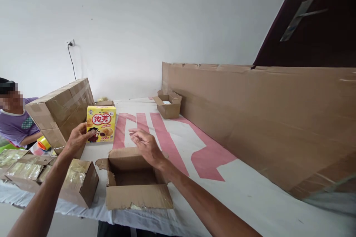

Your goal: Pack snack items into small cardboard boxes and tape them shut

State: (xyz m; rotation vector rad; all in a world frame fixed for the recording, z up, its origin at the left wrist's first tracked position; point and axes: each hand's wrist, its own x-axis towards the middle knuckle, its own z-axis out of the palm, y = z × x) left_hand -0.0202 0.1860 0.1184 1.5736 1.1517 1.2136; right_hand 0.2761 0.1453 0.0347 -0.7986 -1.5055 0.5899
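Observation:
My left hand [78, 139] grips the left edge of a yellow snack box [101, 123] with red lettering and a cartoon figure, held upright above the table. My right hand [145, 146] hovers to the right of it with fingers loosely spread, holding nothing, just above the far flap of an open empty cardboard carton [133, 182] that sits at the table's near edge.
A taped carton [80, 183] lies left of the open one, a large sealed carton [62, 109] tilts behind it. A small open carton [168, 106] stands farther back. A long cardboard sheet [264, 118] leans along the right. A person in purple [15, 120] sits at far left by a tape roll [43, 143].

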